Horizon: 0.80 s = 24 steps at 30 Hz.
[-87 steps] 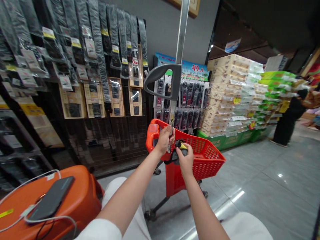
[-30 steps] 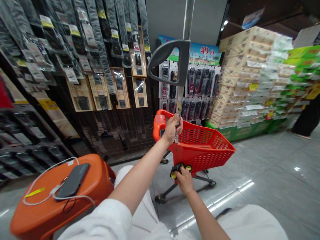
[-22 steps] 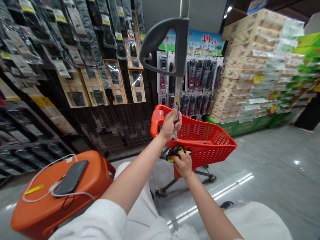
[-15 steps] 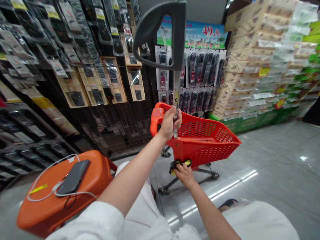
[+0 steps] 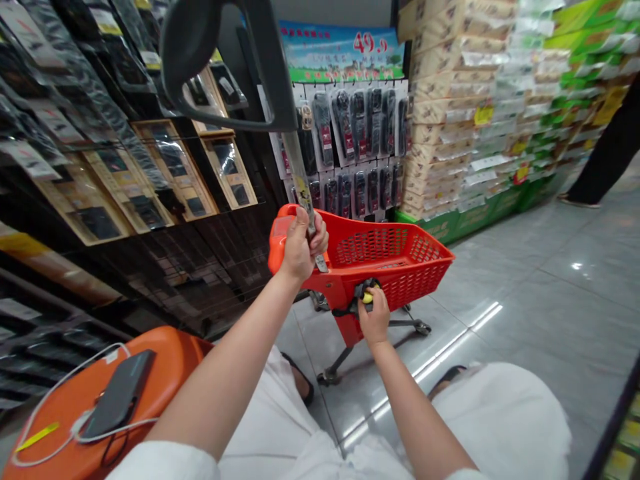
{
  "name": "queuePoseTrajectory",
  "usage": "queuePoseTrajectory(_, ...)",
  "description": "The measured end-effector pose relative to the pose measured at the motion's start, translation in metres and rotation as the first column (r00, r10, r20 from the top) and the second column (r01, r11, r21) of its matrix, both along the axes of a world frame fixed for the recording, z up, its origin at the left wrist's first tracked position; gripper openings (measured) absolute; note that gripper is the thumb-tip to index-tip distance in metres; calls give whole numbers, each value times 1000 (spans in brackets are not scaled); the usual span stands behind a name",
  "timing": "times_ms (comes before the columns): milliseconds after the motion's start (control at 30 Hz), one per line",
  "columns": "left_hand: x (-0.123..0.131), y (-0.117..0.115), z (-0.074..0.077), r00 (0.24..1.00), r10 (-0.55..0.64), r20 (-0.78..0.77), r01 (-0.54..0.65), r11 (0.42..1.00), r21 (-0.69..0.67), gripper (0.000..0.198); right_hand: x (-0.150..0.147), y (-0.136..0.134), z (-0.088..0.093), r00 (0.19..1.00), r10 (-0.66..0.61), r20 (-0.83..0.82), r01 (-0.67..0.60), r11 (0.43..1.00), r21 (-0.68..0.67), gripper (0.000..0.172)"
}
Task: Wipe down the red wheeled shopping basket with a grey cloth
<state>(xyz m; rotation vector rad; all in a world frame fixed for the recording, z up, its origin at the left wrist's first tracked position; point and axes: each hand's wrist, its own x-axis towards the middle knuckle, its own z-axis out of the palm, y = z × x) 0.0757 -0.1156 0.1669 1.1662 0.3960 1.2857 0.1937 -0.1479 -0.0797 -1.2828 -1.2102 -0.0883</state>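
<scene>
My left hand [image 5: 301, 245] is wrapped around the narrow metal shaft [image 5: 303, 180] of a long tool held upright, tilted a little. Its dark grey closed-loop handle [image 5: 280, 73] rises above the fist, close to the camera. Fingers of my right hand [image 5: 375, 317] are closed on a small black-and-yellow item [image 5: 369, 295] with rounded parts; its kind is unclear, as the fingers partly cover it. A strap-like black piece extends left from it. Right behind both hands stands a red plastic shopping cart [image 5: 400, 277] with a perforated basket.
At lower left is an orange rounded case [image 5: 165, 357] bearing a grey power bank [image 5: 120, 393] and white cable. Packaged goods [image 5: 345, 127] hang on racks ahead. Stacked boxes [image 5: 445, 120] stand at right. A person's leg [image 5: 607, 143] shows at far right.
The view has turned right, so the cart and racks appear further left. My right hand has lifted the black-and-yellow item nearer the basket. My left hand keeps its grip on the shaft.
</scene>
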Motion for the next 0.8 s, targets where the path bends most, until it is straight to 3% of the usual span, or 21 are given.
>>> queuePoseTrajectory(100, 4, 0, 1, 1000, 11, -6, -11, 1000, -12, 49, -13, -1, 10, 954, -163, -251, 162, 986, -25, 31)
queuePoseTrajectory(167, 7, 1, 1, 1000, 15, 11, -14, 999, -33, 48, -22, -3, 15, 947, -146, -285, 147, 989, -17, 32)
queuePoseTrajectory(300, 13, 1, 3, 1000, 16, 16, -15, 999, -33, 47, -12, -12, 4, 993, 112, -35, -114, 991, -66, 30)
queuePoseTrajectory(367, 16, 1, 3, 1000, 15, 2, -15, 1000, -20, 48, 10, -11, -4, 990, 138, 30, -133, 983, -129, 29)
queuePoseTrajectory(533, 22, 2, 6, 999, 15, 45, -10, 994, -112, 47, 59, 15, 8, 965, -142, -221, 120, 987, -111, 26)
queuePoseTrajectory(600, 25, 2, 7, 998, 19, 59, -11, 991, -136, 48, 58, 23, 12, 956, -152, -249, 132, 986, -98, 27)
queuePoseTrajectory(667, 27, 2, 7, 998, 16, 62, -7, 990, -140, 49, 47, 21, 5, 979, -72, -190, 52, 993, -104, 27)
queuePoseTrajectory(800, 32, 2, 8, 997, 3, 77, 8, 990, -141, 50, 20, -4, -32, 994, 104, -45, -111, 977, -180, 24)
